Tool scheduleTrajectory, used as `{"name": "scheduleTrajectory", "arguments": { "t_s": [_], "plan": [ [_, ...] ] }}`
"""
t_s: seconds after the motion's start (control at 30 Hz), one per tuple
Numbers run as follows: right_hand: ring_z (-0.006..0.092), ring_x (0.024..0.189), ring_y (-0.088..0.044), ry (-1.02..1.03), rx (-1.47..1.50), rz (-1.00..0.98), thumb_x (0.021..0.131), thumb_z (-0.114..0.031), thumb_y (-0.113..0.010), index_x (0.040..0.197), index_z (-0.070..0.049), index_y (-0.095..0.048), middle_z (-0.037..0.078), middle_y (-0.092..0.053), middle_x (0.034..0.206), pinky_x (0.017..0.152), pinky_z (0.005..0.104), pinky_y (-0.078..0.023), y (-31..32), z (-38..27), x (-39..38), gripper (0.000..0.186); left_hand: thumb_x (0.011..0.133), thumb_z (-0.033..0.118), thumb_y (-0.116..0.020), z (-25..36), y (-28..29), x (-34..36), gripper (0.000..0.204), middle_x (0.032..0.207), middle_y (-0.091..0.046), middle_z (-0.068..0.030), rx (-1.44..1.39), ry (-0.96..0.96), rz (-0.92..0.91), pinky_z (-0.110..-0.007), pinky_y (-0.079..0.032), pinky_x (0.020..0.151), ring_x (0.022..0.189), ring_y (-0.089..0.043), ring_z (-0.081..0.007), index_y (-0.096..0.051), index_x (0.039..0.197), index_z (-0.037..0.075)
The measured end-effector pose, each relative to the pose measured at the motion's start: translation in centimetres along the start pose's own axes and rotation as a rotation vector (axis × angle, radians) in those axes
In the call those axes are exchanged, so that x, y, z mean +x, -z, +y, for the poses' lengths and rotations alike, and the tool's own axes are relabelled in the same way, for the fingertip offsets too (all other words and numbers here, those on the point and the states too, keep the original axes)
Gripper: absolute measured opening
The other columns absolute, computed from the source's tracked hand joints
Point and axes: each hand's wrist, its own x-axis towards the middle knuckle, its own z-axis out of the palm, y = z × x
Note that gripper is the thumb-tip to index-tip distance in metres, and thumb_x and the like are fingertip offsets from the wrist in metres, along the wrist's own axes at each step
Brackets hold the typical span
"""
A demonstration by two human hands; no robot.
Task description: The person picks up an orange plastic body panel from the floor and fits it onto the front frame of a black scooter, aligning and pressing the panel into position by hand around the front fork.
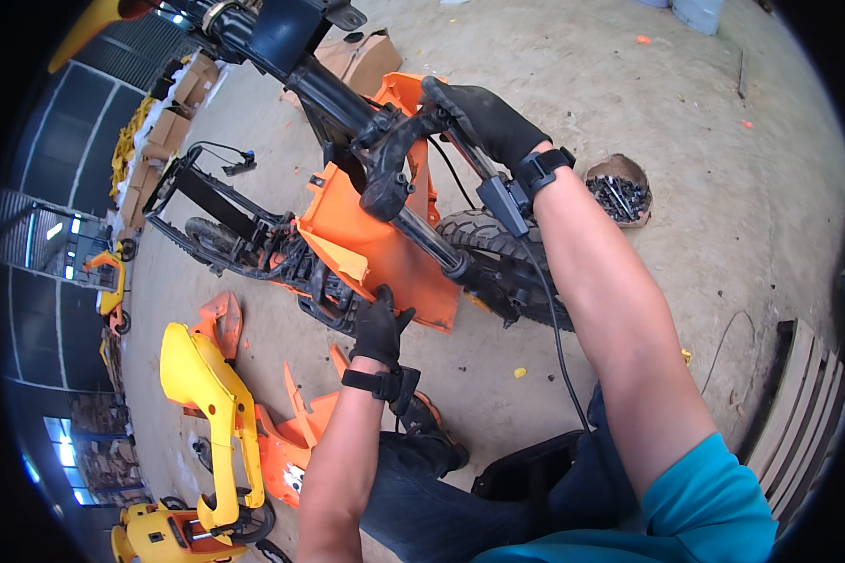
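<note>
A partly built motorcycle frame with black front fork (422, 235) leans across the middle. Behind the fork stands a large orange plastic panel (352, 211), bent round the steering area. My left hand (379, 327), in a black glove, grips the panel's lower left edge near a yellow-orange flap. At the panel's far upper edge, my right hand (493, 122), also black-gloved, is closed beside the fork clamp (385, 174), fingertips against the orange plastic. Its thumb is hidden. The front wheel (488, 230) shows under my right forearm.
To the left lie a yellow body panel (207, 380) and orange plastic parts (277, 450). A bowl of bolts (620, 192) sits on the floor at right. A cardboard box (361, 66) stands behind the fork, and a wooden pallet (798, 413) at the right edge. A cable runs down by my right arm.
</note>
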Motion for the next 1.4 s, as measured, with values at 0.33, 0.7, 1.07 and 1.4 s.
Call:
{"name": "scheduleTrajectory", "arguments": {
  "t_s": [0.33, 0.7, 1.07, 1.4],
  "plan": [
    [0.0176, 0.099, -0.069, 0.176, -0.026, -0.025, 0.103, -0.029, -0.053, 0.126, -0.002, -0.063, 0.012, -0.071, 0.111, 0.088, 0.0299, -0.056, 0.0, 0.1, 2.9, 0.036, 0.078, 0.014, -0.082, 0.0, 2.9, -0.7, 0.047, 0.093, -0.07, -0.0202, 1.057, -0.841, -0.005, -0.044, -0.055, 0.074, 0.087, -0.067, -0.0394, -0.057, 0.114, 0.0],
    [0.0268, 0.096, -0.067, -0.023, -0.294, -0.121, 0.087, -0.018, -0.07, 0.117, -0.004, -0.061, 0.012, -0.069, 0.107, 0.084, 0.0345, -0.057, 3.5, 2.6, -0.7, 0.034, 0.102, 0.036, -0.056, 5.0, 0.0, -4.0, 0.044, 0.123, -0.056, -0.0096, -0.004, 0.103, 0.007, -0.038, -0.059, 0.083, 0.11, -0.06, -0.0225, -0.049, 0.131, 0.005],
    [0.0351, 0.09, -0.066, 0.434, -0.496, -0.006, 0.084, -0.009, -0.07, 0.109, -0.005, -0.065, 0.016, -0.069, 0.1, 0.081, 0.0389, -0.054, 2.2, 5.2, 1.6, 0.026, 0.084, 0.015, -0.078, 3.3, 2.9, -2.8, 0.051, 0.082, -0.066, -0.0184, 1.137, -0.789, -0.117, -0.042, -0.051, 0.065, 0.075, -0.064, -0.0373, -0.052, 0.126, 0.0],
    [0.0339, 0.099, -0.068, 0.393, -0.587, 0.013, 0.084, -0.007, -0.071, 0.124, -0.001, -0.062, 0.018, -0.07, 0.108, 0.091, 0.0358, -0.054, 2.8, 5.2, 2.6, 0.041, 0.084, 0.014, -0.078, 3.1, 2.0, -1.8, 0.04, 0.081, -0.067, -0.0206, 1.173, -0.751, -0.062, -0.043, -0.052, 0.063, 0.074, -0.066, -0.039, -0.058, 0.116, 0.001]
  ]
}}
